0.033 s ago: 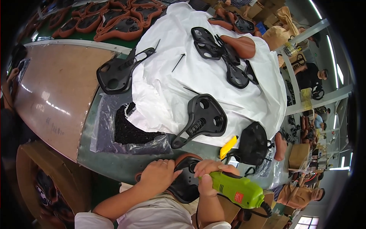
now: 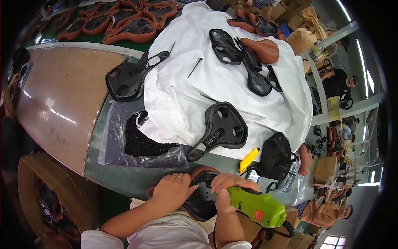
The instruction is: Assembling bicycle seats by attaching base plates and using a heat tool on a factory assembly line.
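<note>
A bicycle saddle [image 2: 200, 200], brown at its edge with a black underside, is turned up at the table's front edge, against my body. My left hand [image 2: 171, 190] grips its left side, the fingers bent over it. In my right hand [image 2: 226, 189] is a green corded electric screwdriver [image 2: 261, 207], slanting from the saddle toward the lower right. The fingers and thumb close round its front end, and its tip is hidden. Just beyond lies a black saddle base [image 2: 226, 126] with a spring-like ribbed part.
A plastic bag [image 2: 112, 141] holds small black pieces [image 2: 145, 139]. White sheeting [image 2: 178, 95] carries more black bases [image 2: 124, 81] and a brown saddle [image 2: 261, 50]. A yellow-handled tool [image 2: 248, 160] and black pouch [image 2: 275, 155] lie right. A carton [image 2: 31, 170] stands lower left.
</note>
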A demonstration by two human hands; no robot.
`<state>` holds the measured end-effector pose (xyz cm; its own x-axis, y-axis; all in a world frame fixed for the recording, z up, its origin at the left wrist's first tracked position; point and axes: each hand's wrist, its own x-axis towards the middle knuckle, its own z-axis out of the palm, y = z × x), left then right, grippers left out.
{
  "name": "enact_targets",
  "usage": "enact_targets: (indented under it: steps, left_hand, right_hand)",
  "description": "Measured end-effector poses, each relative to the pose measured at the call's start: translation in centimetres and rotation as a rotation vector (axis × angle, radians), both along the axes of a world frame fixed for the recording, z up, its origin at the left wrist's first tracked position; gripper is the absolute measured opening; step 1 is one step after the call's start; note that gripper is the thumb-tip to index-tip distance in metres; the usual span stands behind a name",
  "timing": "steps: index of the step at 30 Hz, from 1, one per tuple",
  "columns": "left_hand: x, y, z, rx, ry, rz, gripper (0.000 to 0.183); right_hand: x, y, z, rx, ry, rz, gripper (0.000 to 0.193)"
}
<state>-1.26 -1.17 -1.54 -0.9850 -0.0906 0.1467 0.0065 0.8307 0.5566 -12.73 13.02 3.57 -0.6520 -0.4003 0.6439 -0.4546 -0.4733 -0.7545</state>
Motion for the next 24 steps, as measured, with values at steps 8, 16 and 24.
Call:
enact_targets:
  steps: [8, 16, 24]
  left_hand:
    - [-0.1, 0.0, -0.4, -0.035, 0.014, 0.001, 0.037]
    - [0.1, -0.1, 0.8, 0.001, -0.111, 0.006, 0.037]
    - [-1.5, 3.9, 2.7, 0.504, -0.310, 0.031, 0.050]
  right_hand:
    - [-1.5, -0.6, -1.0, 0.110, -0.031, 0.122, 0.048]
    - [0.5, 0.3, 0.9, 0.162, -0.015, 0.055, 0.049]
    - [9.4, 5.4, 9.2, -0.253, 0.131, 0.141, 0.048]
